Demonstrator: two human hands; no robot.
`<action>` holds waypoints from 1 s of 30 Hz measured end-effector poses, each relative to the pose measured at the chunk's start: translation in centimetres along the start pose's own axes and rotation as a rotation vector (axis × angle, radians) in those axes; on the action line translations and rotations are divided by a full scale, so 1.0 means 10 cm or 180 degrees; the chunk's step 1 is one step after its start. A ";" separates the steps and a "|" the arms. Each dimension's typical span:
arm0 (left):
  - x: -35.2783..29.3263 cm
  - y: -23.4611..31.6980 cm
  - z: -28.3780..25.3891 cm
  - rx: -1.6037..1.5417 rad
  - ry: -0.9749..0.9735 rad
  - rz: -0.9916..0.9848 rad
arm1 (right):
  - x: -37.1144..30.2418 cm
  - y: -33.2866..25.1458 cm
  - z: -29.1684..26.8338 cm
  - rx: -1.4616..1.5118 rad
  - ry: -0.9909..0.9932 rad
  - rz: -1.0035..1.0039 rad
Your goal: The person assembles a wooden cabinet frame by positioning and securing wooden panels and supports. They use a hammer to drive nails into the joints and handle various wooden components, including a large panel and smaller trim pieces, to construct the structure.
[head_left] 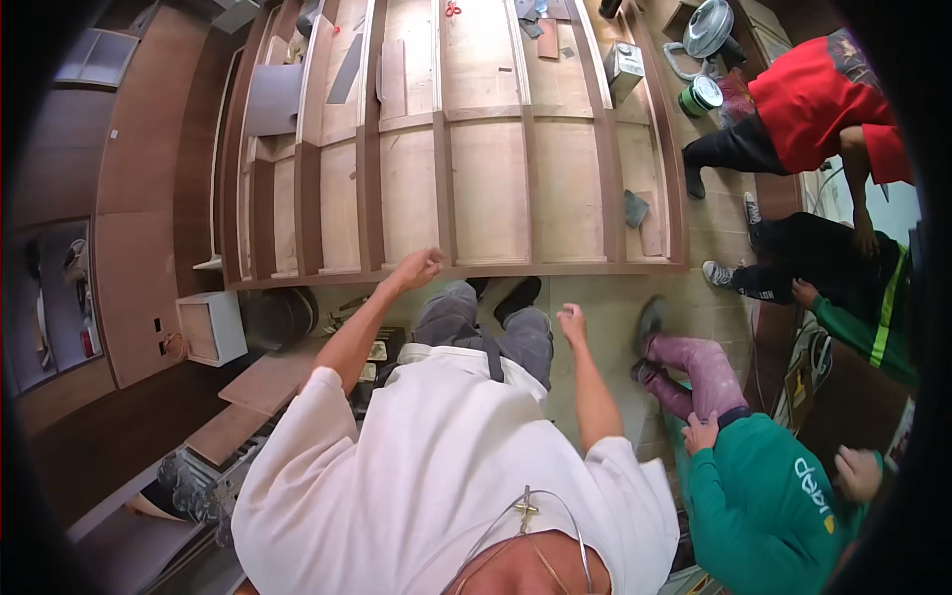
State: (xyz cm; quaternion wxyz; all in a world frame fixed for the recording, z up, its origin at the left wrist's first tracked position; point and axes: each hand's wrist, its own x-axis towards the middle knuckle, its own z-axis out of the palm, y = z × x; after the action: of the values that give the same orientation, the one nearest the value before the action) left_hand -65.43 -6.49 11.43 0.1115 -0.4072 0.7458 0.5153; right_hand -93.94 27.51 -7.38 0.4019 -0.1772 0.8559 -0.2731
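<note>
A large wooden frame (pixel 446 188) with a pale panel base and brown dividers lies ahead of me. My left hand (pixel 418 268) is at its near edge, fingers curled in, with nothing seen in them; whether it touches the edge I cannot tell. Lower and to the right, apart from the frame, my right hand (pixel 572 323) is held in the air with its fingers closed and no object showing. Inside the frame lie loose brown strips (pixel 394 79), a dark grey strip (pixel 345 69), a grey panel (pixel 274 99) and red-handled scissors (pixel 452 9).
A person in a green top (pixel 769 496) is close on my right; others in red (pixel 818 104) and dark trousers (pixel 793 253) stand beyond. A metal can (pixel 624 69) sits on the frame's right side. At left are a white open box (pixel 223 327) and brown boards (pixel 263 382).
</note>
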 end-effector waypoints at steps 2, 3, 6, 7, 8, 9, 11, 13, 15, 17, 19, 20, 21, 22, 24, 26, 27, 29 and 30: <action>-0.17 -0.31 0.13 0.0341 0.0002 -0.0109 | 0.28 -0.35 -0.26 -0.0312 -0.0015 -0.0007; -0.32 -0.59 0.17 0.0695 -0.0055 -0.0204 | 0.36 -0.62 -0.35 -0.0337 0.0051 -0.0067; -0.52 -0.93 0.31 0.0351 -0.0170 -0.0558 | 0.73 -1.13 -0.76 0.0074 0.0268 -0.0525; -0.51 -0.89 0.33 0.0222 -0.0175 -0.0704 | 0.92 -1.14 -0.85 0.0222 0.0408 -0.0691; -0.45 -0.84 0.35 0.0132 -0.0221 -0.0712 | 1.03 -1.10 -0.94 0.0365 0.0554 -0.0853; -0.43 -0.78 0.32 0.0042 -0.0241 -0.0765 | 1.06 -1.15 -0.99 0.0369 0.0548 -0.0756; -0.31 -0.79 0.27 0.0003 -0.0263 -0.0781 | 1.09 -1.33 -1.01 0.0384 0.0477 -0.0581; 0.09 -0.80 0.10 0.0146 -0.0299 -0.0577 | 1.11 -1.25 -0.98 0.0197 0.0532 -0.0617; 0.69 -0.68 -0.04 0.0343 -0.0058 -0.0467 | 1.22 -1.17 -0.95 0.0166 0.0540 -0.0551; 1.19 -0.63 -0.10 0.0402 0.0104 -0.0281 | 1.19 -1.05 -0.86 0.0274 0.0329 -0.0323; 1.89 -0.52 -0.16 0.0295 0.0319 0.0034 | 1.33 -0.97 -0.88 0.0299 0.0323 -0.0196; 2.22 -0.44 -0.12 0.0207 0.0452 0.0112 | 1.44 -0.90 -0.89 0.0298 0.0295 -0.0101; 2.54 -0.40 -0.07 -0.0015 0.0512 0.0054 | 1.59 -0.84 -0.90 0.0227 0.0269 -0.0138; 2.87 -0.35 0.00 -0.0234 0.0579 0.0003 | 1.77 -0.79 -0.92 0.0158 0.0249 -0.0184; 3.52 -0.15 0.13 -0.0065 0.0595 0.0081 | 2.10 -0.66 -0.95 0.0142 0.0198 -0.0137; 4.18 -0.13 0.24 -0.0320 0.0883 0.0006 | 2.67 -0.78 -1.00 0.0281 0.0120 -0.0142; 4.48 -0.10 0.31 -0.0249 0.1151 -0.0082 | 2.92 -0.81 -1.03 0.0333 0.0116 -0.0223; 5.05 0.03 0.35 -0.0118 0.1684 -0.0179 | 3.42 -0.98 -1.09 0.0427 0.0185 -0.0415; 5.29 0.07 0.37 -0.0141 0.1856 -0.0341 | 3.73 -1.11 -1.15 0.0359 0.0241 -0.0574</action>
State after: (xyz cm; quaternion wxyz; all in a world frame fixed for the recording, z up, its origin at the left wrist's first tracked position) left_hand -100.96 -29.27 -20.76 -0.0892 -0.5792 0.7124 0.3861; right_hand -124.93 2.99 -16.55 0.3524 -0.2202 0.8343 -0.3624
